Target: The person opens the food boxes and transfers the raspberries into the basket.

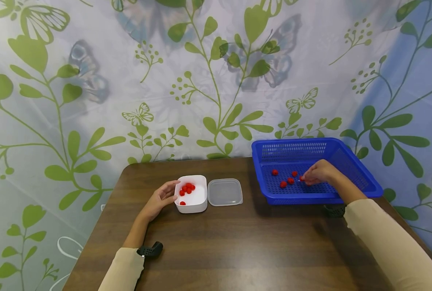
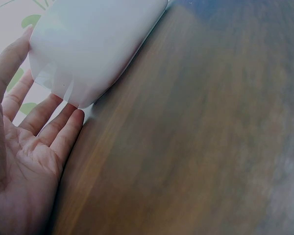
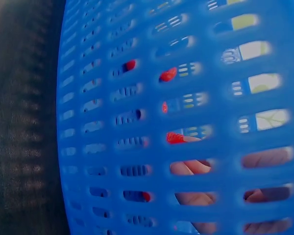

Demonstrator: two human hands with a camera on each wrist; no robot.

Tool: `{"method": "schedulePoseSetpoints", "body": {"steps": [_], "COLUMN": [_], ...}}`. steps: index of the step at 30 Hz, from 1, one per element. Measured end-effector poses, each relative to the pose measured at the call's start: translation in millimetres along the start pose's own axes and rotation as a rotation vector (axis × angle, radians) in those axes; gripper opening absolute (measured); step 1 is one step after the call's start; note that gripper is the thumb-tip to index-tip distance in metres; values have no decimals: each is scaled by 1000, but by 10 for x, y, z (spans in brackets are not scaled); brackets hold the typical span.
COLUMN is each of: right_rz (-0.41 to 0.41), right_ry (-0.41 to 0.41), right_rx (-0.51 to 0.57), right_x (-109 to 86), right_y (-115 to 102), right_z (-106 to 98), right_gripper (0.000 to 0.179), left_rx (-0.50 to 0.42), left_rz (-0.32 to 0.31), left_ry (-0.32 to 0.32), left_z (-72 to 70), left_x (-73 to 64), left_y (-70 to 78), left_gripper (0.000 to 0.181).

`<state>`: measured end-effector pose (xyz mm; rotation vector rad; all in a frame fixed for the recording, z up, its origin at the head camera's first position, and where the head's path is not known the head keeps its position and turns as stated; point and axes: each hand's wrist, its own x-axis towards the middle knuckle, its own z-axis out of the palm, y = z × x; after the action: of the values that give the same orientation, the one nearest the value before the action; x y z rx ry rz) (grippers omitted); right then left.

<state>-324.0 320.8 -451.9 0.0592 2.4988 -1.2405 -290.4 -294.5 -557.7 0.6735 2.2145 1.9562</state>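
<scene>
My left hand [image 1: 160,201] rests against the left side of a white square container [image 1: 197,207]. In the left wrist view its fingers are extended, with the tips at the container's wall. Several red raspberries [image 1: 188,187] lie inside that container. Over the blue basket [image 1: 263,190], my right hand [image 1: 319,173] reaches in and pinches a raspberry [image 1: 301,178] between its fingertips. More raspberries [image 1: 283,184] are scattered on the basket floor to the left of this hand. Through the slotted wall [image 3: 157,171], the right wrist view shows parts of the fingers and a bumpy red raspberry [image 3: 175,138].
A translucent lid [image 1: 225,192] lies flat just right of the white container. The brown table [image 1: 216,242] meets a patterned curtain [image 1: 186,121] at its back edge. The basket stands at the table's right side, its walls higher than the container's.
</scene>
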Motion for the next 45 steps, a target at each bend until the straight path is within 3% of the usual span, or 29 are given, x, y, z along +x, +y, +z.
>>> {"method": "schedulePoseSetpoints", "body": {"steps": [7,25,36,45], "right_rz": [45,12,13,-66], "right_ry": [-6,-4,57,58], "right_rx": [-23,-4,-53,-74], "right_x": [40,61,-7,-154], "right_y": [12,47,-66,-268], "right_z": [24,64,43,78], "right_gripper": [17,17,20,36], "left_rx": [3,10,10,-2], "left_rz": [-6,-13,-7,1], "left_ry": [-7,-4,3,-3], "left_z": [8,0,11,5], "left_x": [-11,-14,-9,-9], "left_y": [27,36,44,40], "left_gripper": [53,53,53,53]}}
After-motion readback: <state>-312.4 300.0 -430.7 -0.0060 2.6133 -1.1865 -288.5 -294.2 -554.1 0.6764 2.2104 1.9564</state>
